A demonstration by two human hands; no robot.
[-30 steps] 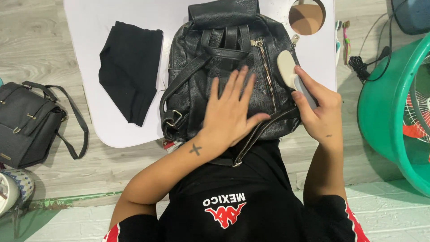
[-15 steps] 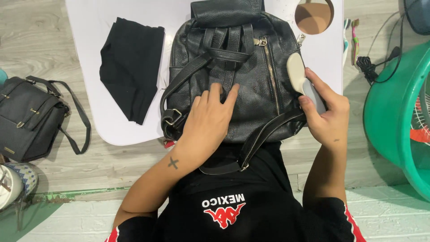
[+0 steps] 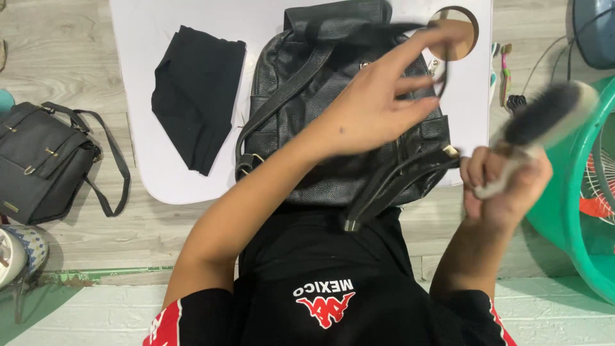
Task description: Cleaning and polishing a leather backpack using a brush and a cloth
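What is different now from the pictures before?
The left hand rose off the black backpack, lifting a strap. The right hand drew its brush off the backpack to the right, grip unchanged. The black cloth and dark handbag stayed put.

A low white table (image 3: 141,38) with rounded corners stands on a pale wood-plank floor (image 3: 64,64). Directly on the table lie a folded black cloth (image 3: 195,96) toward its left side, a black leather backpack (image 3: 307,115) at centre with its straps trailing over the near edge, and a small round mirror (image 3: 462,29) at the far right corner. On the floor, left of the table, a dark handbag (image 3: 45,160) lies flat.
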